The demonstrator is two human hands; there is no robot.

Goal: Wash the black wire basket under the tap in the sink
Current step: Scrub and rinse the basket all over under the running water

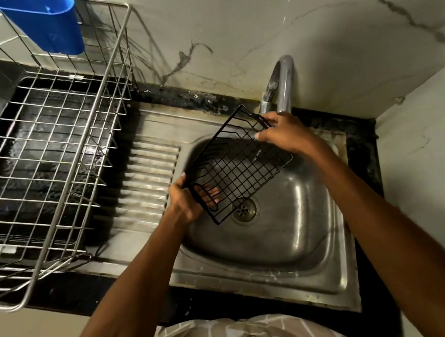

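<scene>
The black wire basket point(238, 164) hangs tilted over the steel sink point(291, 232), held at both ends. My left hand point(187, 199) grips its near-left end by the oval handle loop. Its far-right end is gripped by my right hand point(285, 133), directly below the tap spout. The curved steel tap point(285, 82) rises behind the basket at the sink's back edge. I see no water running. The drain point(245, 210) shows just below the basket's lower corner.
A large steel wire dish rack point(49, 148) stands on the black counter at the left, with a blue plastic holder point(44, 25) hooked on its back rim. The ribbed drainboard point(148, 181) lies between rack and bowl. Marble walls close in behind and at the right.
</scene>
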